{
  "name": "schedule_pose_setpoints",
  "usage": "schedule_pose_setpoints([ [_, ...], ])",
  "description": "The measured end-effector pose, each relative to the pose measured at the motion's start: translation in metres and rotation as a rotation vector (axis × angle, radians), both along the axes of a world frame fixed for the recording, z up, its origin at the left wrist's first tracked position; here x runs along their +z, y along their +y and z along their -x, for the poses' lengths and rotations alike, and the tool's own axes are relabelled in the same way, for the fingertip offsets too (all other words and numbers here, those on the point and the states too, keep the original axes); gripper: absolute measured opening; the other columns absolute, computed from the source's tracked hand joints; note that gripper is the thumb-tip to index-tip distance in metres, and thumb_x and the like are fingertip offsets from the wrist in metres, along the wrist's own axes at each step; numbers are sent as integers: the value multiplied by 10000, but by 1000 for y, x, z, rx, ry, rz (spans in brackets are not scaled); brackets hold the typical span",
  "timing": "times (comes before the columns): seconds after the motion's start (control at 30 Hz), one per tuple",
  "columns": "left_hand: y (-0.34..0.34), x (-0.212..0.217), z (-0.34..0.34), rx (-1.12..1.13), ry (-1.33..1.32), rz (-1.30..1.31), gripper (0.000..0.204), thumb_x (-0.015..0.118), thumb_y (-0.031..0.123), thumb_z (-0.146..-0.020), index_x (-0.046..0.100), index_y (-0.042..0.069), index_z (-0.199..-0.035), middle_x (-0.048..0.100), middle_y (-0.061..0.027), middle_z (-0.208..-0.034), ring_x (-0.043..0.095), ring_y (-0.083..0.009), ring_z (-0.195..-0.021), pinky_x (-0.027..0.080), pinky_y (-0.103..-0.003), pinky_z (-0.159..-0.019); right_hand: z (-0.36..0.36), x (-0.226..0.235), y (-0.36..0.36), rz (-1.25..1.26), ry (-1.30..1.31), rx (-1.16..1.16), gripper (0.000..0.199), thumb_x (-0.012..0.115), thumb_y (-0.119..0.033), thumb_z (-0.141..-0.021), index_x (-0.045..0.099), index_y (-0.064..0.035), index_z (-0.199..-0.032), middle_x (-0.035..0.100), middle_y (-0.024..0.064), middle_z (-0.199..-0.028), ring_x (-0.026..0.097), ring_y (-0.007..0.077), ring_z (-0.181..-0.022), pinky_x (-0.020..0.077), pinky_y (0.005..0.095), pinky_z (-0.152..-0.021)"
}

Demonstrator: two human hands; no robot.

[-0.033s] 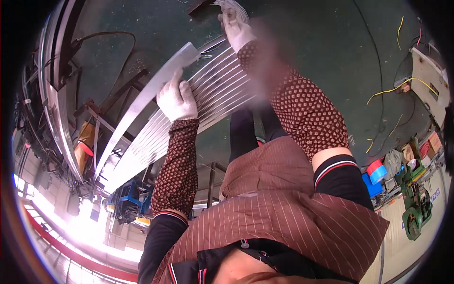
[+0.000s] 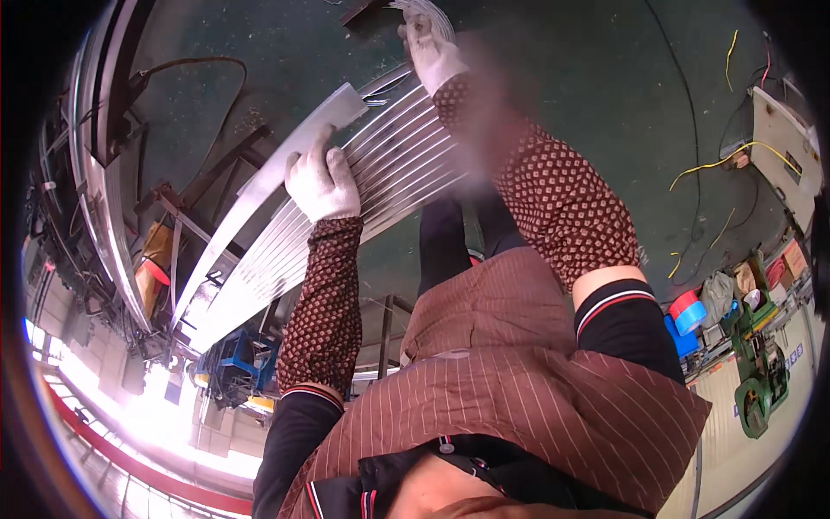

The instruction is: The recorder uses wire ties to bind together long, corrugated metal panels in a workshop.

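A row of long, shiny metal strips lies side by side in front of me, running from the lower left to the upper middle. Beside it on the left is a wider flat metal strip with a squared end. My left hand, in a white glove, is closed at the wider strip, next to the row; the fingertips are partly hidden. Farther off, my gloved right hand is closed around the far end of a bundle of thin curved strips. A blurred smear covers part of my right forearm.
Dark metal frames and long curved profiles stand at left. A black cable and a yellow cord lie on the green floor at right. Beyond are a pale panel and a green machine.
The wider strip's squared end has shifted slightly down and to the right. Both hands stay almost where they were.
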State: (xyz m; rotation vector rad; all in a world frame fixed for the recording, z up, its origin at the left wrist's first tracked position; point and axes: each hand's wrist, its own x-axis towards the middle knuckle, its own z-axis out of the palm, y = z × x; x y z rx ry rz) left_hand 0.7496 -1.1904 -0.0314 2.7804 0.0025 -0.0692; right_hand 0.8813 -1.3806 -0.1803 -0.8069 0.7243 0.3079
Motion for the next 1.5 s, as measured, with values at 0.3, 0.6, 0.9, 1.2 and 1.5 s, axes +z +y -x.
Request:
schedule_pose_setpoints([
  [0.3,2,-6,-5,22,-93,13,261,584,203,-950,725,69,-1124,744,-151,-1048,685,-348,-982,432,-526,-1046,-13,-46,22,-295,-268,133,458,461,-411,-1122,523,-55,-1403,656,63,-1157,641,175,-999,506,312,-941],
  [0.6,1,-6,-2,-56,-91,5,284,531,251,-1018,743,62,-1001,761,-138,-1006,710,-335,-929,513,-460,-897,29,69,-79,197,115,668,626,416,-442,-1090,344,-40,-1563,605,138,-1338,615,239,-1138,510,349,-971],
  [0.9,-3,-13,4,-2,-99,59,407,483,341,-1040,770,53,-1016,771,-140,-962,729,-340,-918,559,-445,-879,88,74,-88,260,-148,565,491,326,-84,-1112,265,56,-1579,450,227,-1536,579,288,-1269,543,329,-1032],
  [1.2,-3,-27,9,-75,-132,46,409,435,267,-1099,747,6,-1064,771,-160,-977,741,-315,-889,584,-430,-820,141,12,-100,-760,200,-145,605,289,-380,-1101,288,-62,-1616,489,219,-1513,558,326,-1274,465,456,-1079],
  [1.5,2,-41,35,109,63,130,556,284,336,-1140,655,-68,-1226,678,-204,-1222,649,-331,-1147,503,-445,-1037,161,-291,-122,183,517,188,398,639,-313,-1042,657,-82,-1364,733,54,-1039,667,124,-756,546,291,-678],
])
